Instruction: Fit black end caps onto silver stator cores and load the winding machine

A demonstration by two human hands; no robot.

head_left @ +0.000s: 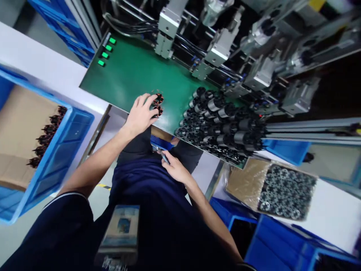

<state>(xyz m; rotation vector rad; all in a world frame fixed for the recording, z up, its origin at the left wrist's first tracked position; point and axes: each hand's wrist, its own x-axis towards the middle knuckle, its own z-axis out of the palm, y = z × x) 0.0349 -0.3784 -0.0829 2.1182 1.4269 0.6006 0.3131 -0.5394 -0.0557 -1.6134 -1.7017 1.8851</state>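
Two round, spiky coils [159,110], black with copper-orange windings, sit near the front edge of the smooth green tabletop [124,75]. The left hand [141,114] spreads its fingers over them; whether it grips them, I cannot tell. Below the edge, the right hand [176,169] is wrapped around metal pliers [164,155]. Grey-and-black cylinders [220,122] crowd the right side; bare surface stretches left toward glowing square buttons [105,55].

"Where's the camera?"
"Up on the head, looking forward and steeply down! Torso [158,226] close behind the right hand [177,168] and its grip, machinery [217,52] well beyond."
"How near?"
"Close above that grip, yet wide!"
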